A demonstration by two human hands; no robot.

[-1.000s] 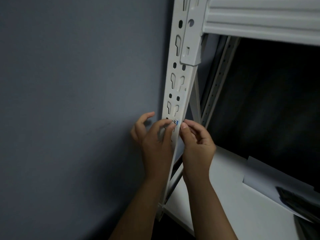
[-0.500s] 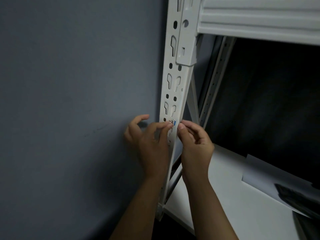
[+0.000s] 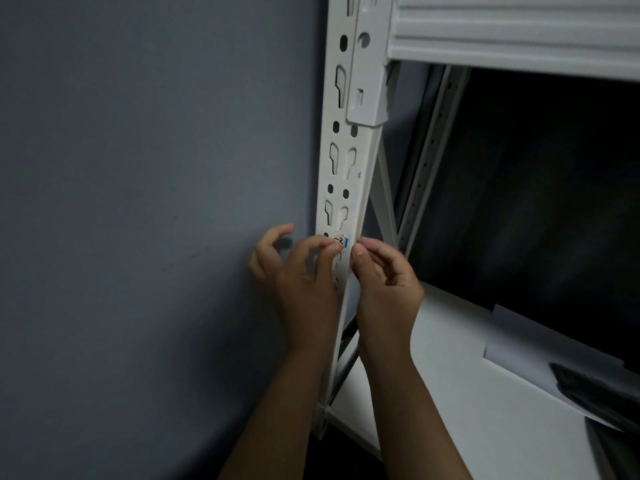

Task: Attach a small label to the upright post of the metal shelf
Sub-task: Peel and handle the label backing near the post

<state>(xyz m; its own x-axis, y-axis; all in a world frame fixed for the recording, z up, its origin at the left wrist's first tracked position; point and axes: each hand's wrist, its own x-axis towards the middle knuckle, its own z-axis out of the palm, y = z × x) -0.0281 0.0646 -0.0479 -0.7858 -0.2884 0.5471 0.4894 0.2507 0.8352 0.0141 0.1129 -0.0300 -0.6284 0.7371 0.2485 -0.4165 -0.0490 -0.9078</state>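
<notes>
Both forearms rise from the bottom centre of the frame and meet at the white post [image 3: 349,161], which runs from the top centre down to the lower middle, leaning slightly left toward its foot. The left hand [image 3: 298,275] lies over the front face of the post, back of the hand toward the camera, wrist bent a little; its fingers are curled, and the fingertips [image 3: 332,245] press or pinch the left end of the label [image 3: 342,241]. Its little finger and ring finger arch away to the left, off the post, in front of the grey wall [image 3: 138,202]. The right hand [image 3: 388,285] comes in from the right side of the post, fingers curled inward, its thumb tip touching the post's right edge just beside the label's blue end; whether it actually pinches the label cannot be told. The label sits on the post's front face at mid-frame, just below a pair of keyhole slots, white with dark marks and a blue strip at its right end. A beam [image 3: 519,32] crosses the upper right, hooked to the post. In the lower right lies a white shelf [image 3: 467,410] carrying a pale sheet [image 3: 519,341] and a dark object [image 3: 595,393].
</notes>
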